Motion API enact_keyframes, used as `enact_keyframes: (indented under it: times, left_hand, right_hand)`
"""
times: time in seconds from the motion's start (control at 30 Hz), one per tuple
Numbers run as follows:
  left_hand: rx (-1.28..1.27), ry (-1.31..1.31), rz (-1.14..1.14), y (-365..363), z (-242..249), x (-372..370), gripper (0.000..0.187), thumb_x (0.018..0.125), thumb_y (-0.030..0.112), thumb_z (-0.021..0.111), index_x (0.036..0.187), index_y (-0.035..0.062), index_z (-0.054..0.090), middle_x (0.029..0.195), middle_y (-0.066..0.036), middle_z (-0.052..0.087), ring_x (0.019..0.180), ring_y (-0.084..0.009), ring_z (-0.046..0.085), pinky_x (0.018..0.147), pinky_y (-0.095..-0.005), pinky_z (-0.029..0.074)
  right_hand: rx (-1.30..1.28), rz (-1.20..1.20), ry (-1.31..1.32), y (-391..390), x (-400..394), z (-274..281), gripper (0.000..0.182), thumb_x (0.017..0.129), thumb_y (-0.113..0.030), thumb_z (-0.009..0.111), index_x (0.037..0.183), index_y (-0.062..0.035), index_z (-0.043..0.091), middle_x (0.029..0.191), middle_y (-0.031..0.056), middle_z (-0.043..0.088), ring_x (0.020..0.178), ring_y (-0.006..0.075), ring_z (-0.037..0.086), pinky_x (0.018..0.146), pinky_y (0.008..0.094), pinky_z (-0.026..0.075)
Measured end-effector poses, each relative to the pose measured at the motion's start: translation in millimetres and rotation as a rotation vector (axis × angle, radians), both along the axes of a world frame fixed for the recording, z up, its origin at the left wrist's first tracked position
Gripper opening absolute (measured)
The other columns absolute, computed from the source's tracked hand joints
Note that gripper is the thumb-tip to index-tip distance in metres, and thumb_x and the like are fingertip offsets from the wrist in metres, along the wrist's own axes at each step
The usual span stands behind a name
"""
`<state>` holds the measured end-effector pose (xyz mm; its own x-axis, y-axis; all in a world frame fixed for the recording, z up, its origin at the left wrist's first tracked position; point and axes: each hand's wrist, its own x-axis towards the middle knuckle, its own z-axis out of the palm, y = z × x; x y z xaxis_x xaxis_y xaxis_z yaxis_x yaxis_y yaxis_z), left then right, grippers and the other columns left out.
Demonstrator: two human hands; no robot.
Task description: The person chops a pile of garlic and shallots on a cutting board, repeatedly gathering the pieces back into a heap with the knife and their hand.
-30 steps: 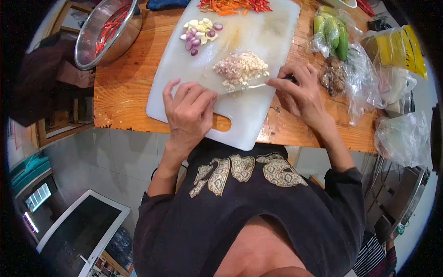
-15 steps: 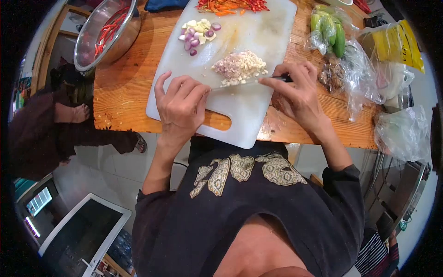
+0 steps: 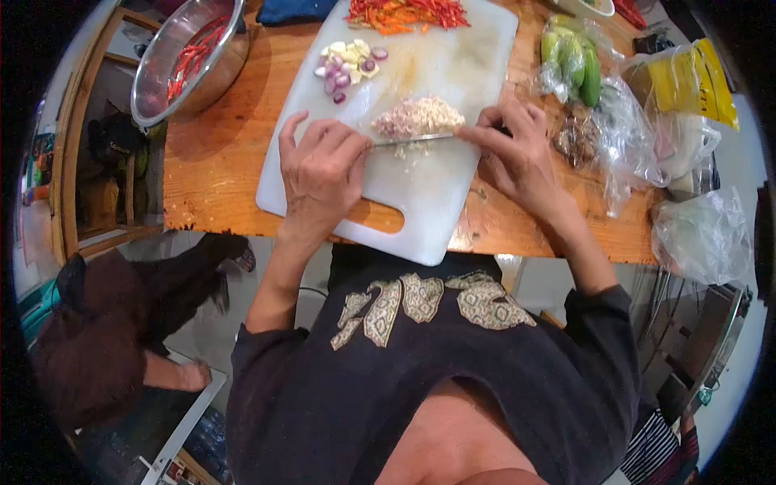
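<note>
Between my two hands a knife (image 3: 416, 141) lies crosswise over the white cutting board (image 3: 428, 218), its blade along the near side of a heap of chopped shallot and garlic (image 3: 419, 118). My right hand (image 3: 521, 153) is closed round the dark handle, mostly hidden by the fingers. At the other end, my left hand (image 3: 322, 171) pinches the blade's tip. A few minced bits lie on the near side of the blade. Farther up the board sit peeled garlic cloves and shallots (image 3: 347, 66), and beyond them cut red and orange chillies (image 3: 404, 14).
A metal bowl (image 3: 230, 77) with red chillies stands at the left. Bagged green vegetables (image 3: 572, 61), clear plastic bags (image 3: 634, 133) and a yellow packet (image 3: 703, 81) line the right side of the wooden table (image 3: 210, 174). Another person (image 3: 97, 339) is at the lower left.
The knife has moved slightly away from me against the heap, and its blade now shows more clearly. The other person has shifted toward me along the left side.
</note>
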<state>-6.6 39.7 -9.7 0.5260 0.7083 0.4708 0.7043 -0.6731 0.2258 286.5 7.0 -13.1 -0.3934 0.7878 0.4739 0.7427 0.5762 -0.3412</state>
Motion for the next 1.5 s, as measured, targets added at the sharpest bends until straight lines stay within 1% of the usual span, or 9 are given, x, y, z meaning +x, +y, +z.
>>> enact_keyframes:
  times: [0.13, 0.27, 0.37, 0.47, 0.87, 0.97, 1.23, 1.33, 1.5]
  left_hand:
    - [0.005, -0.021, -0.003, -5, 11, 2, 0.016, 0.074, 0.004, 0.078, 0.086, 0.0118, 0.071, 0.086, 0.000, 0.066, 0.095, -0.0200, 0.065, 0.109, -0.0490, 0.037]
    - [-0.008, -0.031, -0.009, 5, 1, 0, 0.016, 0.075, 0.004, 0.079, 0.086, 0.0130, 0.072, 0.086, 0.001, 0.067, 0.095, -0.0192, 0.065, 0.110, -0.0480, 0.036]
    - [-0.016, -0.021, -0.004, -4, 4, -4, 0.017, 0.075, 0.005, 0.080, 0.087, 0.0137, 0.073, 0.087, 0.001, 0.068, 0.096, -0.0198, 0.066, 0.111, -0.0469, 0.034]
    - [-0.027, -0.024, -0.006, -5, 1, -8, 0.017, 0.075, 0.005, 0.080, 0.087, 0.0137, 0.073, 0.088, 0.001, 0.069, 0.096, -0.0199, 0.066, 0.112, -0.0471, 0.034]
    - [0.025, 0.035, 0.033, -7, 6, -19, 0.015, 0.076, 0.008, 0.081, 0.086, 0.0147, 0.072, 0.086, 0.003, 0.067, 0.096, -0.0178, 0.064, 0.113, -0.0481, 0.034]
    - [0.033, 0.035, 0.032, -5, 8, -18, 0.015, 0.076, 0.008, 0.080, 0.086, 0.0147, 0.072, 0.087, 0.003, 0.067, 0.097, -0.0181, 0.064, 0.114, -0.0484, 0.032]
    - [0.052, 0.041, 0.035, 8, 7, -17, 0.014, 0.076, 0.007, 0.080, 0.086, 0.0147, 0.072, 0.087, 0.003, 0.068, 0.098, -0.0181, 0.064, 0.114, -0.0492, 0.033]
    - [0.033, 0.043, 0.010, 1, 7, -19, 0.015, 0.076, 0.007, 0.080, 0.086, 0.0146, 0.072, 0.087, 0.003, 0.068, 0.098, -0.0180, 0.064, 0.114, -0.0491, 0.033]
    - [0.013, 0.051, -0.004, -9, 12, -18, 0.015, 0.076, 0.006, 0.080, 0.085, 0.0144, 0.072, 0.086, 0.003, 0.068, 0.097, -0.0181, 0.064, 0.114, -0.0491, 0.032]
  right_hand:
    - [0.005, -0.022, -0.010, -4, -1, 8, 0.046, 0.072, -0.001, 0.074, 0.114, -0.0196, 0.077, 0.097, 0.0038, 0.060, 0.093, 0.0235, 0.059, 0.097, 0.0418, 0.037]
    - [0.035, -0.006, 0.013, -6, -3, -1, 0.045, 0.072, -0.002, 0.074, 0.114, -0.0194, 0.077, 0.097, 0.0036, 0.060, 0.092, 0.0234, 0.059, 0.098, 0.0427, 0.037]
    - [0.045, -0.016, -0.033, -13, -9, 8, 0.044, 0.073, -0.003, 0.075, 0.114, -0.0188, 0.077, 0.098, 0.0032, 0.060, 0.092, 0.0227, 0.059, 0.097, 0.0434, 0.037]
    - [0.031, -0.001, -0.003, -15, -9, -2, 0.043, 0.073, -0.006, 0.075, 0.113, -0.0182, 0.076, 0.097, 0.0030, 0.060, 0.092, 0.0223, 0.059, 0.097, 0.0435, 0.037]
    - [0.041, -0.015, -0.010, -23, -25, 8, 0.043, 0.074, -0.004, 0.074, 0.114, -0.0179, 0.075, 0.097, 0.0034, 0.060, 0.092, 0.0227, 0.059, 0.095, 0.0424, 0.038]
    - [0.025, -0.005, 0.026, -14, -22, -12, 0.042, 0.076, -0.004, 0.074, 0.115, -0.0187, 0.075, 0.098, 0.0037, 0.061, 0.092, 0.0231, 0.060, 0.094, 0.0428, 0.039]
    - [0.095, -0.012, -0.017, -8, -25, 7, 0.042, 0.076, -0.004, 0.075, 0.115, -0.0190, 0.075, 0.097, 0.0033, 0.061, 0.091, 0.0228, 0.060, 0.093, 0.0416, 0.038]
    - [0.043, -0.001, 0.007, -6, -22, -4, 0.043, 0.075, -0.003, 0.075, 0.115, -0.0190, 0.076, 0.096, 0.0034, 0.061, 0.090, 0.0224, 0.060, 0.094, 0.0421, 0.038]
    - [-0.018, 0.003, -0.012, -23, -21, 3, 0.040, 0.075, -0.004, 0.075, 0.112, -0.0198, 0.077, 0.096, 0.0021, 0.062, 0.089, 0.0214, 0.061, 0.094, 0.0435, 0.037]
